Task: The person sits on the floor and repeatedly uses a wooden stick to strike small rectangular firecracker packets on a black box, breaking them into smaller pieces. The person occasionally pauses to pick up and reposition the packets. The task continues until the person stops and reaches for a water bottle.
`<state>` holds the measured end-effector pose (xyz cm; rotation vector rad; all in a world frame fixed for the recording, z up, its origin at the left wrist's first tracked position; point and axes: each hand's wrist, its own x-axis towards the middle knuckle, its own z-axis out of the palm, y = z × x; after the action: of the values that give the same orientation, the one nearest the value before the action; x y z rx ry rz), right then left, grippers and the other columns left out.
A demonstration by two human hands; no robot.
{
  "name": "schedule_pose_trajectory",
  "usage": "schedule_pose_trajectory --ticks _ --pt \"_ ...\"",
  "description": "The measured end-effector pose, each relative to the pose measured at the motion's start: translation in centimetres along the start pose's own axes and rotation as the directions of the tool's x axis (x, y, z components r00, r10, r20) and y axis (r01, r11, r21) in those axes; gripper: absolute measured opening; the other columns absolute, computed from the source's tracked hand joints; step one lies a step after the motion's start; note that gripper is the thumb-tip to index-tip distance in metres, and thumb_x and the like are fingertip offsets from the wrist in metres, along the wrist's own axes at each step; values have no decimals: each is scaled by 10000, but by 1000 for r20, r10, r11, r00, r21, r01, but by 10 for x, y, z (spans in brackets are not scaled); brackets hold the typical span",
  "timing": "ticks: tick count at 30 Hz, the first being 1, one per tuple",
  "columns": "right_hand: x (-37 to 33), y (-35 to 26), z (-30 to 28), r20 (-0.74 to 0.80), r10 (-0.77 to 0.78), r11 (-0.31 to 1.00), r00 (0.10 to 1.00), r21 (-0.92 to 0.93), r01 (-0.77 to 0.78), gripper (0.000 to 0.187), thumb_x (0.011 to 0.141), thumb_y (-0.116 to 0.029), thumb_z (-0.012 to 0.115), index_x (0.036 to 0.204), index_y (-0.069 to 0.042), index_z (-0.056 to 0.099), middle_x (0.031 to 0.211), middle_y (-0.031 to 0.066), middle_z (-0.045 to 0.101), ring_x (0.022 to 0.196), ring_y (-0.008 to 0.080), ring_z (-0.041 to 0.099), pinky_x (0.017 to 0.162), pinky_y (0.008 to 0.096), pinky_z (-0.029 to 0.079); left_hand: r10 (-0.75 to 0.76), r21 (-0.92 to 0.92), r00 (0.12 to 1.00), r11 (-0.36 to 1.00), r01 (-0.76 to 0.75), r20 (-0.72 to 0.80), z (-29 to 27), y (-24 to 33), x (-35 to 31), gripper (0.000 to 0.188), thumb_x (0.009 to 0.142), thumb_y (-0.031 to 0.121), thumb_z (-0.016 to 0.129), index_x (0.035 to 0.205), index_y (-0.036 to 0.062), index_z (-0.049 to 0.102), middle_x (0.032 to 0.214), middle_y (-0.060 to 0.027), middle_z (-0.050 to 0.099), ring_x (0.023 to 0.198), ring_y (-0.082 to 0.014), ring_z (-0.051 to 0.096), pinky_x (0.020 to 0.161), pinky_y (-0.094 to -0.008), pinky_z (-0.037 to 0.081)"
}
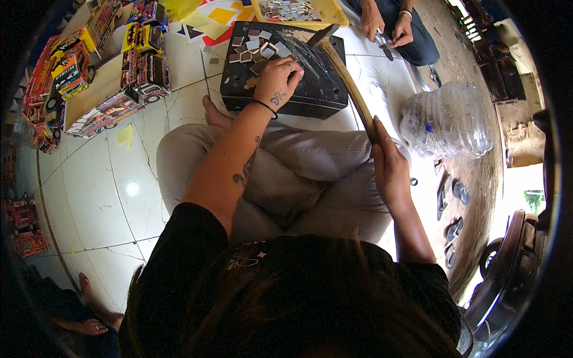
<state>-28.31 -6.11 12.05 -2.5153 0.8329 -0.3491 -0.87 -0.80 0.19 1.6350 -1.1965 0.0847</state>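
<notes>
A hammer (352, 86) with a long wooden handle is in my right hand (388, 164), which grips its lower end. Its dark head sits over the far right of a black box (283, 107) in front of my crossed legs. My left hand (280, 77) is closed in a pinch above the box top; what its fingers hold, if anything, is hidden. Small square pieces (253, 45), some brown and some silvery, lie loose on the box just beyond that hand. Thin metal wires (301, 53) are strewn beside them, under and left of the hammer head.
A yellow tray (322, 25) of similar squares stands beyond the box. Another person's hands (373, 24) hold a dark-bladed tool (382, 45) at far right. A stuffed clear plastic bag (447, 119) rests right of my knee. Colourful toy trucks (146, 71) fill the left, on white tiles.
</notes>
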Motion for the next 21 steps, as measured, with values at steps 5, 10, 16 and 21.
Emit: schedule_pose_trajectory --ticks 5,10,16,21 --pt "-16 -9 4 58 38 979 998 -202 -25 575 884 -39 498 1400 -246 353 963 179 611 745 345 631 645 426 498 -21 44 999 999 19 35 0 -2 0 80 796 81 631 816 4 637 841 -133 633 785 -314 615 718 -363 485" --pt "-20 -8 2 -28 -49 989 998 -140 45 590 876 -37 501 1404 -251 346 900 162 602 725 352 620 626 443 494 35 39 999 999 -35 -5 2 -3 0 80 794 77 634 810 -2 632 829 -134 630 775 -308 617 707 -354 484" --pt "-20 -5 3 -53 -64 995 997 -84 59 595 875 -26 510 1403 -247 351 903 159 612 738 320 628 640 417 494 12 3 1000 1000 -12 7 1 -4 -2 88 792 87 643 806 1 633 822 -124 629 770 -300 619 701 -351 485" --pt "-20 -6 1 -69 -79 995 994 -63 75 580 883 -46 509 1401 -253 353 917 176 611 745 332 628 636 421 491 14 33 1000 999 -14 1 1 -5 -1 95 798 99 643 802 4 630 820 -115 630 764 -297 621 690 -351 485"
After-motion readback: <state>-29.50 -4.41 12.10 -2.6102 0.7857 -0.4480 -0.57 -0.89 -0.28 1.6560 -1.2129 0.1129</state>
